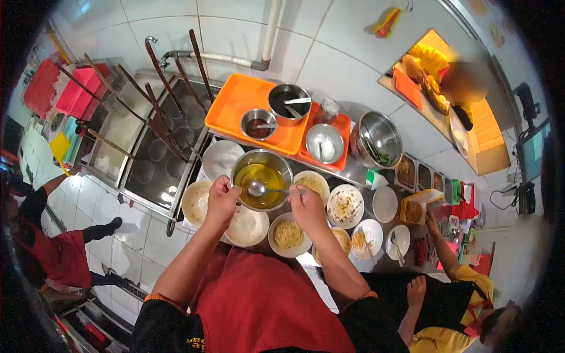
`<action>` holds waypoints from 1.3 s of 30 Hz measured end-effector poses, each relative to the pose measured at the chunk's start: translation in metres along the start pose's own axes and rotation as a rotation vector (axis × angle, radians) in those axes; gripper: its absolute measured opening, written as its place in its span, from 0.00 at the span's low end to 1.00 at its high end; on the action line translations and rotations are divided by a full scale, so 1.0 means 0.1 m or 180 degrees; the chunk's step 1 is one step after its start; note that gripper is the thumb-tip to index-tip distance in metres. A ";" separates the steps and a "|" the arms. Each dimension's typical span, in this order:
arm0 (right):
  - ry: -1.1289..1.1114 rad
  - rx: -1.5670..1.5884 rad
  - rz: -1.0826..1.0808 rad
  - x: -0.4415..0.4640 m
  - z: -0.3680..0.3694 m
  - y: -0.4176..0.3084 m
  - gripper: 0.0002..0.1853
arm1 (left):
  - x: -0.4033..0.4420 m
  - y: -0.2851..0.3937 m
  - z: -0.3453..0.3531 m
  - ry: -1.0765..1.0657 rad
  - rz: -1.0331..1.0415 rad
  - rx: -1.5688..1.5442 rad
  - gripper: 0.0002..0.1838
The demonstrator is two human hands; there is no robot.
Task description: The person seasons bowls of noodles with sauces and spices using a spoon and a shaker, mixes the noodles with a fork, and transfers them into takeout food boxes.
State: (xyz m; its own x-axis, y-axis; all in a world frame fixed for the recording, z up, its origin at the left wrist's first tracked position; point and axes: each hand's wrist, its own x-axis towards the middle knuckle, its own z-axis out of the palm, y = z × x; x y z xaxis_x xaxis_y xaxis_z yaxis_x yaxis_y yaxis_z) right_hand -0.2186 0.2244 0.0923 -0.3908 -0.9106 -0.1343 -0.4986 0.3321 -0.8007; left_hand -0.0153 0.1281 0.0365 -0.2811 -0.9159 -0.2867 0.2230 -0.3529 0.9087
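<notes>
My left hand (221,201) is closed on the near left rim of a steel bowl (285,167) holding yellow, oil-like liquid (253,172). In my right hand (307,208) is the handle of a metal spoon (257,188), its head over the liquid; whether it is dipped in, I cannot tell. Just below the steel bowl sits a white bowl (247,228) with pale residue or liquid. Close by are another white bowl (196,202) on the left and a bowl of noodles (288,234) under my right wrist. A second noodle bowl (312,181) stands behind my right hand.
An orange tray (229,97) behind carries steel sauce bowls with spoons. At left, a noodle boiler (154,159) has long wooden handles sticking up. Several plates and a large steel bowl (376,138) extend rightward. One co-worker (441,300) works at right, another person (56,253) stands left.
</notes>
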 end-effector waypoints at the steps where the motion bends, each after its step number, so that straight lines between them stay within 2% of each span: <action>1: 0.0011 0.0018 -0.0074 0.06 0.02 -0.06 0.20 | 0.04 0.10 -0.04 0.0048 -0.0075 0.0086 0.12; 4: -0.0049 -0.0215 -0.0315 0.39 -0.17 -0.06 0.21 | 0.26 0.30 -0.11 0.0162 -0.0071 -0.0001 0.12; 6: 0.0211 0.0536 0.0316 0.76 -0.44 -0.08 0.19 | 0.44 0.53 -0.16 0.0046 -0.0201 -0.0271 0.13; 8: 0.1331 0.0050 -0.0358 1.33 -0.59 0.21 0.21 | 0.61 0.85 -0.13 0.0163 -0.0024 -0.0104 0.12; 9: 0.1359 0.0036 -0.0365 1.60 -0.65 0.38 0.21 | 0.70 1.00 -0.14 0.0013 0.0006 -0.0028 0.12; 11: 0.2455 -0.1654 -0.0688 2.07 -0.73 0.71 0.31 | 1.00 1.13 -0.17 0.0032 0.0093 -0.0248 0.11; 12: 0.2471 -0.1665 -0.0701 2.25 -0.76 0.82 0.31 | 1.17 1.18 -0.17 0.0082 0.0175 -0.0456 0.11; 14: 0.1449 -0.1099 0.0022 2.52 -0.76 0.95 0.42 | 1.53 1.22 -0.13 0.0124 0.0255 -0.0557 0.11; 15: 0.0964 -0.0782 0.0329 2.44 -0.84 0.58 0.43 | 1.70 1.22 -0.12 0.0177 0.0346 -0.0537 0.12; 16: 0.0922 -0.0788 0.0345 2.57 -0.82 0.67 0.43 | 1.86 1.20 -0.13 0.0237 0.0418 -0.0505 0.12; 18: 0.1036 0.0333 0.0374 2.77 -0.79 0.95 0.42 | 2.23 1.03 -0.15 0.0360 0.0559 -0.0233 0.12; 20: 0.1991 0.0532 -0.0129 2.50 -0.81 0.53 0.33 | 2.49 0.87 -0.12 0.0403 0.0475 -0.0313 0.11; 22: 0.2248 0.0728 -0.0506 2.20 -1.01 0.30 0.29 | 2.64 0.75 -0.04 0.0436 0.0398 -0.0436 0.11; 24: 0.2191 0.0608 -0.0346 1.70 -1.36 0.09 0.30 | 2.73 0.64 0.00 0.0490 0.0310 -0.0668 0.11; 26: 0.1823 0.0687 -0.0201 1.05 -1.61 -0.30 0.25 | 2.87 0.45 -0.07 0.0359 0.0286 -0.0493 0.12; 28: 0.1834 0.0406 -0.0594 0.53 -1.51 -0.88 0.24 | 2.88 0.33 -0.02 0.0366 0.0265 -0.0397 0.12; 30: 0.1448 -0.0899 -0.0124 0.26 -1.20 -1.19 0.31 | 2.86 0.25 -0.03 0.0430 0.0190 -0.0224 0.12; 32: 0.0373 -0.1624 0.0464 0.27 -0.67 -0.94 0.36 | 2.78 0.36 0.00 0.0186 0.0030 -0.0430 0.12; 33: 0.0255 -0.2715 -0.0529 0.33 -0.22 -0.65 0.35 | 2.72 0.46 -0.03 0.0155 -0.0140 -0.0081 0.11; 34: -0.0175 -0.2666 0.0010 0.49 0.28 -0.52 0.30 | 2.65 0.46 -0.05 0.0163 -0.0187 -0.0077 0.11; 36: -0.0445 -0.3368 0.0260 0.54 0.77 -0.13 0.26 | 2.51 0.42 -0.12 0.0704 0.0976 0.1112 0.21; 37: -0.0250 -0.3164 0.0051 0.50 0.74 -0.18 0.25 | 2.28 0.53 -0.20 0.0480 0.0996 0.1326 0.29; 38: -0.0062 -0.2963 -0.0152 0.43 0.63 -0.25 0.25 | 2.03 0.57 -0.28 0.0240 0.1247 0.1182 0.29; 39: -0.0044 -0.2963 0.0115 0.37 0.49 -0.36 0.26 | 1.78 0.56 -0.38 0.0046 0.1441 0.1184 0.28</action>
State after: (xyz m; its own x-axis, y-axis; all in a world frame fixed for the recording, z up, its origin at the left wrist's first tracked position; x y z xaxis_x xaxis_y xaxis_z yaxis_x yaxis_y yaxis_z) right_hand -0.1769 0.1664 0.0873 -0.4119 -0.8968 -0.1617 -0.9083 0.4183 -0.0059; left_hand -0.0174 -0.0625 0.0250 -0.2208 -0.9632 0.1530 -0.0255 0.1626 0.9864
